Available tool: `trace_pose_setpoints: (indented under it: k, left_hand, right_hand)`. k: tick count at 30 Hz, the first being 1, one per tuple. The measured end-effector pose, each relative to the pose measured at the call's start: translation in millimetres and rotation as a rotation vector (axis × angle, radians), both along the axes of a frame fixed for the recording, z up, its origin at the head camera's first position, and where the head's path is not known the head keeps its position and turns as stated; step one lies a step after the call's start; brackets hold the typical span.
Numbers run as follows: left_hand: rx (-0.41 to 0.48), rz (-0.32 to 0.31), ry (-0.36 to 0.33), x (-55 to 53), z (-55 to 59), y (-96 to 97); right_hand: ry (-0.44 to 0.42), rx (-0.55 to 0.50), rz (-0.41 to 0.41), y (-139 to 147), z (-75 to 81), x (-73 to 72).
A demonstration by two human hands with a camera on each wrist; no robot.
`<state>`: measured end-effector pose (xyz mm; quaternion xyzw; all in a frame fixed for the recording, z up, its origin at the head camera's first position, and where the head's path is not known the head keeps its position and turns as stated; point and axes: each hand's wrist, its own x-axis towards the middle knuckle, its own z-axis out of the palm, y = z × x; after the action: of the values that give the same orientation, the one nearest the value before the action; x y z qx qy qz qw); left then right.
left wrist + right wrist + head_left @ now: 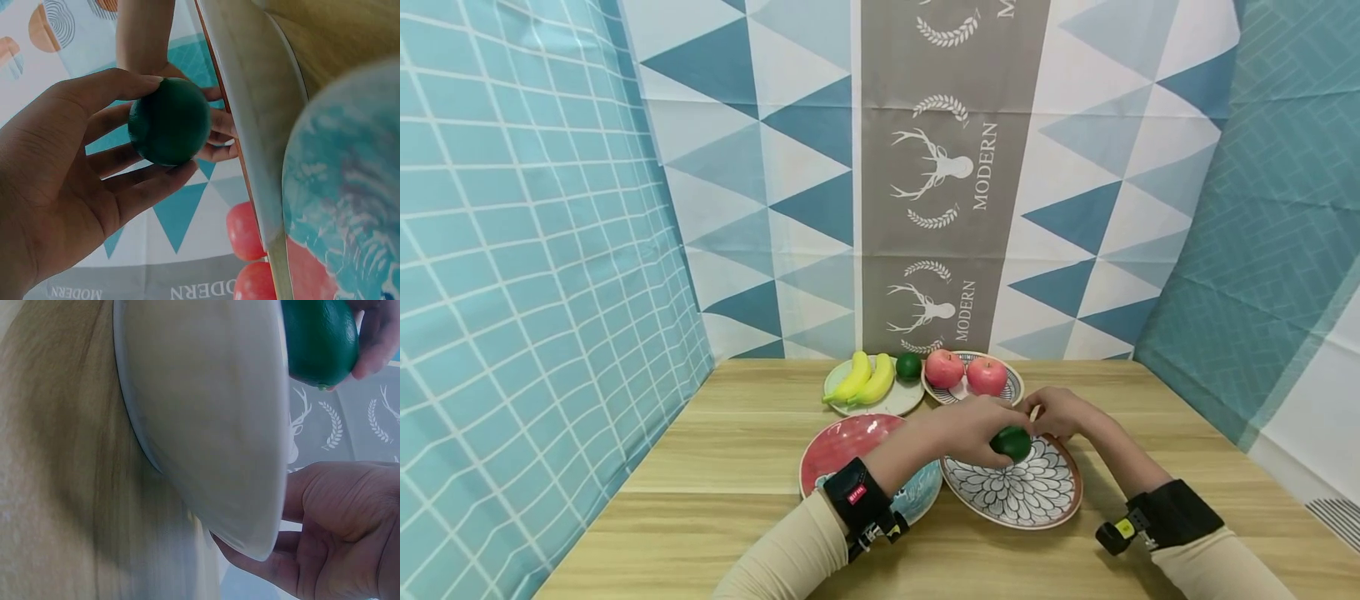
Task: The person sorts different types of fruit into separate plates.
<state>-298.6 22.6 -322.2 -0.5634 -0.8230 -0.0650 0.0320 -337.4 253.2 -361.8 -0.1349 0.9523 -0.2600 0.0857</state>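
Observation:
A dark green lime (1012, 444) is in my left hand (973, 429), its thumb and fingers curled around the fruit's sides. In the left wrist view the lime (172, 122) sits at the fingertips, close to the plate's rim. Below it is a white plate (1022, 492) with a black petal pattern and brown rim. My right hand (1060, 412) grips this plate at its far right edge. The right wrist view shows the plate's pale underside (206, 425), with the right hand's fingers (275, 565) under the rim.
A red and blue plate (850, 442) lies to the left, partly behind the left forearm. Farther back, a pale plate (895, 403) bears two bananas (872, 381) and another lime (908, 367). Beside it, a patterned dish (1017, 387) holds two apples (943, 369). Patterned cloth hangs behind the wooden table (715, 467).

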Motion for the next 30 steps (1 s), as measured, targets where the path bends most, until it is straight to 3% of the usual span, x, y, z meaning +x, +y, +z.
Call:
trace_pose_setpoints:
  k: [10,16,23,30]
  left_hand:
    - [-0.094,-0.042,0.024,11.4,-8.9,16.3]
    - [-0.116,-0.035,0.052,12.5,-18.0,21.2]
    - [-0.161,-0.054,0.006,13.3,-22.6,24.9]
    - [-0.194,-0.056,0.040,12.7,-27.0,28.3]
  right_hand:
    - [0.013,0.008,0.020,1,-0.2,-1.5]
    - [-0.002,0.007,0.012,0,0.2,-3.0]
    - [-0.002,0.006,0.023,0,0.0,-4.9]
    - [0.000,0.019,0.014,1,-1.3,-6.2]
